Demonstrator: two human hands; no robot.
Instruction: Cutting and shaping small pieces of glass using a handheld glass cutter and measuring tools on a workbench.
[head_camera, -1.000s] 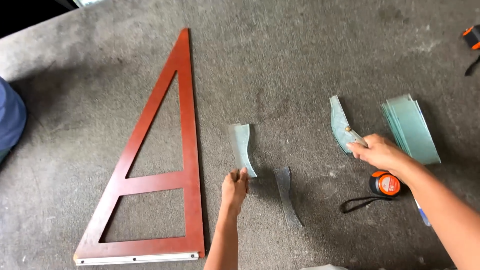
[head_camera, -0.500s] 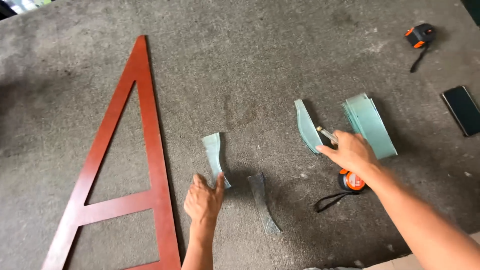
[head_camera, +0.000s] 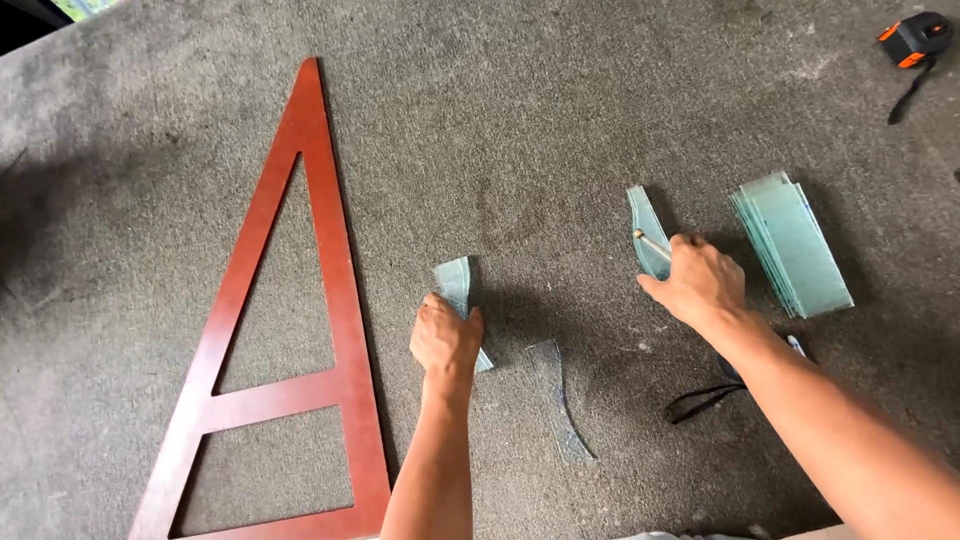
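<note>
Left hand (head_camera: 446, 338) is sitting low centre, fingers curled and pressed together, gripping a small curved glass strip (head_camera: 456, 285) that is lying on the grey carpeted surface (head_camera: 520, 120). The strip's upper end is poking out at 12 o'clock from the hand, its lower tip showing at 4 o'clock.

Right hand (head_camera: 698, 282) is resting at 3 o'clock from the left, well apart from it. Fingers are closed round a thin metal-tipped tool (head_camera: 648, 240), tip pointing to 10 o'clock and touching a second curved glass piece (head_camera: 646, 228); the hand is covering that piece's lower end. Exact pinch is unclear, since the fingers are mostly hidden behind the knuckles.

A third curved glass offcut (head_camera: 558, 398) is lying loose between the two forearms, at 5 o'clock from the left hand.

A stack of glass panes (head_camera: 792, 245) is sitting just at 3 o'clock of the right hand. A red-brown triangular wooden frame (head_camera: 320, 230) is lying at 9 o'clock of the left hand. An orange-and-black tape measure (head_camera: 915, 38) is sitting at the far top right. A black strap (head_camera: 700, 402) is showing under the right forearm.
</note>
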